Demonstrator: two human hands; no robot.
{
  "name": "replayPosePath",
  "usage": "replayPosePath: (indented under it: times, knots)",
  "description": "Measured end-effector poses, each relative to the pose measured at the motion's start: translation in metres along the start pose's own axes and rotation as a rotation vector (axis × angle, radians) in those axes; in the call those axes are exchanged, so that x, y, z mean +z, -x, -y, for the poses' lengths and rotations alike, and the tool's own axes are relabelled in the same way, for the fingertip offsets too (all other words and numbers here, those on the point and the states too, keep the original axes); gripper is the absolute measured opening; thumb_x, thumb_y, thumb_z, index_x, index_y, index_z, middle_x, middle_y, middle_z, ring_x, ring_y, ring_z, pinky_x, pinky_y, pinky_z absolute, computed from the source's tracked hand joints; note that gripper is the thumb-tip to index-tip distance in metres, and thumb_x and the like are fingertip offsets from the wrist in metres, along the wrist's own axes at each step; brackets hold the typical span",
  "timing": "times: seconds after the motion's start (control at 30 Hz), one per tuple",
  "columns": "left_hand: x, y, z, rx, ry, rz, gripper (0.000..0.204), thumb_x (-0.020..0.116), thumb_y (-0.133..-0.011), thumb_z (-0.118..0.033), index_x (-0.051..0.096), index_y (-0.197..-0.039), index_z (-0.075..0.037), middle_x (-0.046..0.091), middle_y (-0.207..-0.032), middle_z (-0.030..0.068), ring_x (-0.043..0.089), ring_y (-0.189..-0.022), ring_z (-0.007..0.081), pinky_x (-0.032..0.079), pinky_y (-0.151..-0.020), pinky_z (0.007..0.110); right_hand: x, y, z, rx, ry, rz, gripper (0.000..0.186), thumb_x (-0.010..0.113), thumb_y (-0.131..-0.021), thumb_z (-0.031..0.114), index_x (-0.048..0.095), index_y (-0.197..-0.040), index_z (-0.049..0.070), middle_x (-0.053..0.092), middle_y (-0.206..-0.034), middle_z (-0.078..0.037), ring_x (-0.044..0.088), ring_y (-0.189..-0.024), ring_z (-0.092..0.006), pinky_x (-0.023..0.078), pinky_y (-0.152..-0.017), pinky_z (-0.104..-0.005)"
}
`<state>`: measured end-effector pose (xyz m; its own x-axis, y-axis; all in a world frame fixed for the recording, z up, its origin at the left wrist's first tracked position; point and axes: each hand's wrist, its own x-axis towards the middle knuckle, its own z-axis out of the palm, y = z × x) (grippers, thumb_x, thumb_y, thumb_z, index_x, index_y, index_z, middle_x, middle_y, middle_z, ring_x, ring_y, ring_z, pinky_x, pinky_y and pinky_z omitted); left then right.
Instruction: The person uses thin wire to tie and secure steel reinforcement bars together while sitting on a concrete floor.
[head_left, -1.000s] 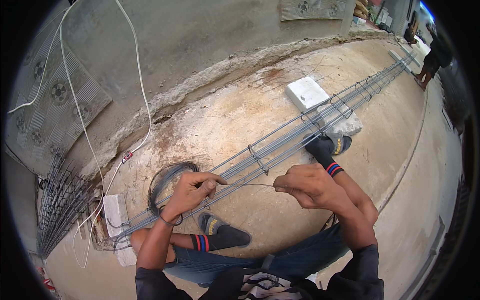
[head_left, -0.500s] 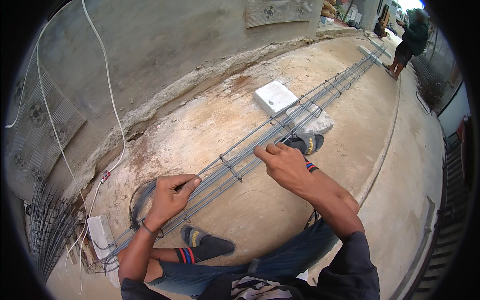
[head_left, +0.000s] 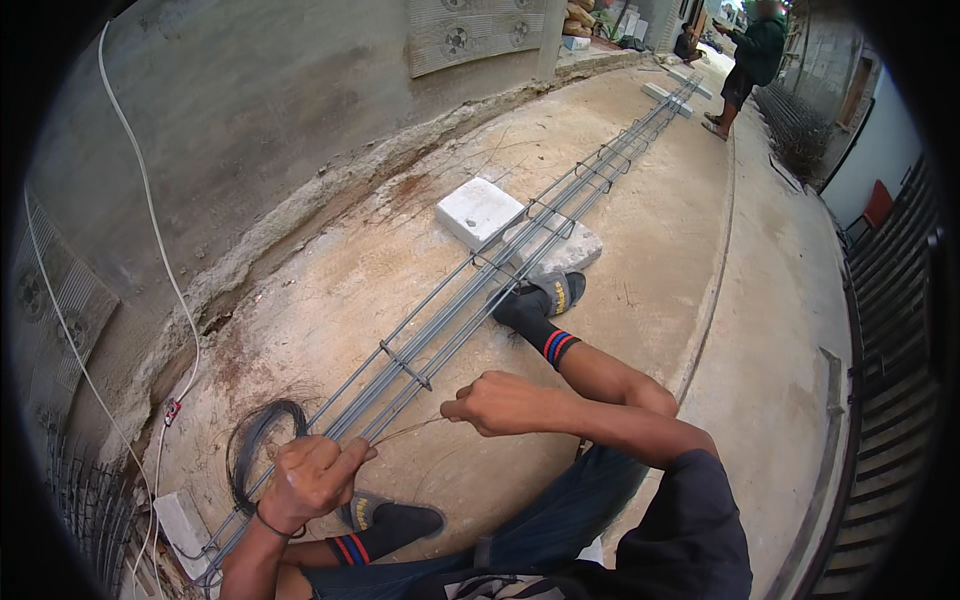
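Observation:
A thin tie wire [head_left: 410, 428] stretches between my two hands. My right hand [head_left: 505, 402] is closed in a fist on one end of it, to the right of the steel bars and clear of them. My left hand [head_left: 315, 478] is closed over the near part of the rebar cage [head_left: 408, 345], its thumb and fingers at the wire's other end. Long bars with square stirrups [head_left: 405, 366] make up the cage, which runs away to the far right. Beside my left hand lies a coil of dark wire [head_left: 245, 445].
White blocks [head_left: 480, 212] sit under and beside the cage, with another block [head_left: 185, 530] at its near end. My sandalled feet straddle the bars' right side. A white cable [head_left: 150, 200] hangs along the wall. Farther off, a person [head_left: 750, 60] stands near the cage's far end.
My right hand has come back from the bars, nearer to me, and wire now shows stretched between my hands. My left hand has moved down toward the near end. The whole view has shifted.

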<state>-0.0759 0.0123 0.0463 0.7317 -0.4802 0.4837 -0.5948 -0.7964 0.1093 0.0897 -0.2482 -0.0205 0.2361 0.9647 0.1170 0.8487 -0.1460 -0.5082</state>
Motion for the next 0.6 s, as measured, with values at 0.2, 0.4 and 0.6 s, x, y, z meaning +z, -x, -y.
replayPosePath:
  times: [0.2,0.4,0.6]
  knots:
    - [-0.005,0.036,0.029,-0.135,-0.056,0.169,0.038,0.074,-0.06,-0.001,0.07,-0.096,-0.008,0.036,-0.06,0.0027,0.049,-0.05,0.0194,0.041,-0.046,0.034,-0.048,-0.006,0.053,-0.279,-0.767,-0.116,0.02,0.06,-0.1,0.021,0.064,-0.094,0.003,0.063,-0.068,-0.014,0.059,-0.058,-0.0342,0.045,-0.055,-0.0386]
    - [-0.014,0.003,0.002,-0.004,-0.061,0.035,0.038,0.075,-0.059,-0.004,0.07,-0.097,-0.006,0.034,-0.061,0.0017,0.048,-0.049,0.0184,0.038,-0.043,0.035,0.017,0.018,0.01,0.015,-0.003,-0.098,0.017,0.055,-0.099,0.017,0.061,-0.103,0.002,0.06,-0.065,-0.017,0.063,-0.062,-0.0369,0.047,-0.055,-0.0474]
    - [0.002,0.045,0.032,-0.1,-0.118,0.197,0.029,0.077,-0.069,-0.007,0.069,-0.097,-0.007,0.038,-0.063,0.0028,0.049,-0.05,0.0192,0.041,-0.044,0.035,-0.04,0.007,0.054,-0.072,-0.78,-0.037,0.02,0.052,-0.103,0.022,0.059,-0.099,0.004,0.057,-0.064,-0.016,0.054,-0.056,-0.036,0.042,-0.056,-0.0411]
